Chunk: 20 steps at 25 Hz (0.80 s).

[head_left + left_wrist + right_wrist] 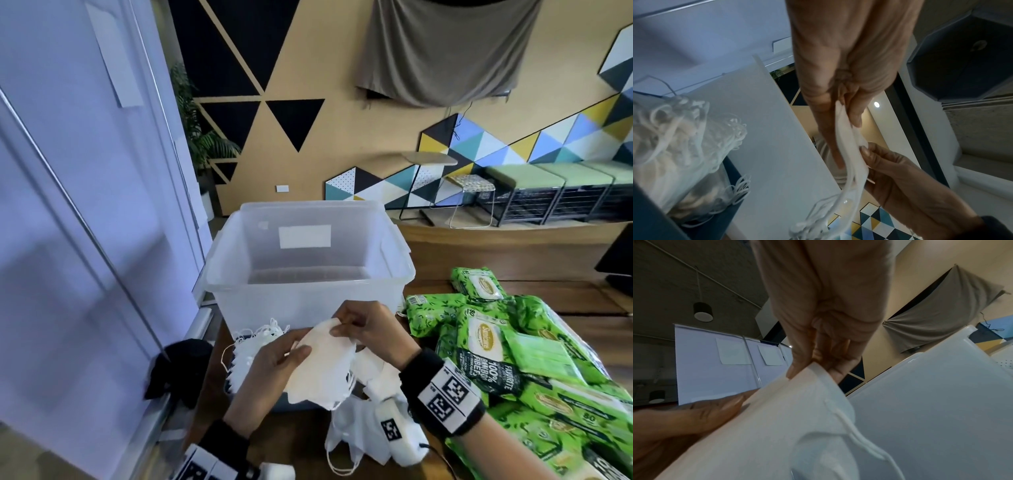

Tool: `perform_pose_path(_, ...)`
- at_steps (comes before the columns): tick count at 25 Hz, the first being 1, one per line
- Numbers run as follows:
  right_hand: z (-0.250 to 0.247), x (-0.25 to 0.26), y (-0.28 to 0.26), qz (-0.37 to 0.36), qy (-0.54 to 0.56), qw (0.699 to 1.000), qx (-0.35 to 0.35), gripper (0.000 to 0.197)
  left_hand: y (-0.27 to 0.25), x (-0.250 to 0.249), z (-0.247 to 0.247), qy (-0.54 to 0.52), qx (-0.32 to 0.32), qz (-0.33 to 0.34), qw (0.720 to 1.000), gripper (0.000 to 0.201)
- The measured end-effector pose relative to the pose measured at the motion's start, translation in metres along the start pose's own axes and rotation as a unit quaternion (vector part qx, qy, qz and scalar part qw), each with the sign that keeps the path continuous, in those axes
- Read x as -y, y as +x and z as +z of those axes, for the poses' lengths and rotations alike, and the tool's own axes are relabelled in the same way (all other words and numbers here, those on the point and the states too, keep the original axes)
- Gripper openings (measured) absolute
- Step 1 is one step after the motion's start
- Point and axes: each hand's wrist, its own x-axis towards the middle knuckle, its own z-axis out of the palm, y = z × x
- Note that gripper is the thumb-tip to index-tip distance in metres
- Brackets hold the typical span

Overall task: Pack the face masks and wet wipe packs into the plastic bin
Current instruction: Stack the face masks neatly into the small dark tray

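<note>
- Left hand (270,370): grips the masks (322,366) from below, thumb pressed on top.
- Right hand (370,332): pinches the stack's top edge between thumb and fingers.
- Masks: held above the table, just in front of the bin (308,274).
- More masks (253,346): piled left of the hands.
- Wipe packs (534,370): heaped right of the bin.

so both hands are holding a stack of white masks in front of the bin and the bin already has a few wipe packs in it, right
Not quite. The head view shows the bin with nothing in it; the green wipe packs lie on the table to its right. The rest holds: the left hand and right hand hold the stack of white masks in front of the bin.
</note>
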Motion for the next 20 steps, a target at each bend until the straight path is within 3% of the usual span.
perform_pose_path(7, -0.012, -0.012, -0.005, 0.021, 0.012, 0.999, -0.032, 0.027, 0.005, 0.005, -0.013, -0.011, -0.036, 0.016, 0.999, 0.034)
perform_pose_path(11, -0.032, -0.01, -0.028, 0.008, -0.012, 0.967, -0.255, 0.021, 0.003, 0.005, -0.027, -0.056, -0.05, 0.024, 0.997, 0.035)
perform_pose_path(14, -0.017, 0.009, -0.041, -0.106, -0.12, 0.911, -0.379, 0.007, 0.007, 0.019, -0.023, -0.089, -0.06, -0.012, 0.994, 0.038)
perform_pose_path(16, 0.015, 0.008, -0.043, -0.214, -0.245, 0.87, -0.371, 0.014, 0.009, 0.025, -0.012, -0.14, -0.062, -0.04, 0.987, 0.036)
perform_pose_path(17, 0.035, 0.001, -0.045, -0.256, -0.3, 0.857, -0.331, 0.022, 0.009, 0.025, -0.005, -0.187, -0.065, -0.05, 0.979, 0.033)
perform_pose_path(20, 0.085, -0.025, -0.052, -0.295, -0.386, 0.849, -0.208, 0.034, 0.004, 0.02, 0.013, -0.324, -0.078, -0.092, 0.938, 0.031)
